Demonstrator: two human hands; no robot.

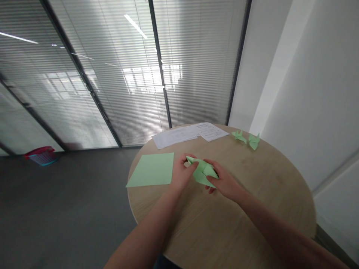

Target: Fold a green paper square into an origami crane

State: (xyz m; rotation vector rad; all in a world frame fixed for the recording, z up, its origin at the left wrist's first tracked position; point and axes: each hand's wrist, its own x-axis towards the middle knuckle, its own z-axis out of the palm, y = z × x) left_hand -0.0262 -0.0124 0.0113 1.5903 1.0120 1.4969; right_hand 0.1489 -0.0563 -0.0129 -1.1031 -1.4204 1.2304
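A partly folded piece of light green origami paper point(202, 170) is held up over the round table between both hands. My left hand point(183, 170) pinches its left side, the thumb lying on top near a pointed corner. On the right side, my right hand point(223, 179) grips it with the thumb on the near face and fingers behind and below. Folded flaps and a crease show across its middle. Beside my left hand a flat green sheet point(153, 170) lies on the table, its left corner reaching the edge.
The round wooden table point(235, 231) stands by a glass wall with blinds point(196, 74). Printed white papers point(179, 136) lie at its far edge. Two folded green paper figures point(254, 141) sit at the far right, near the white wall. A red and blue basket point(42, 156) is on the floor.
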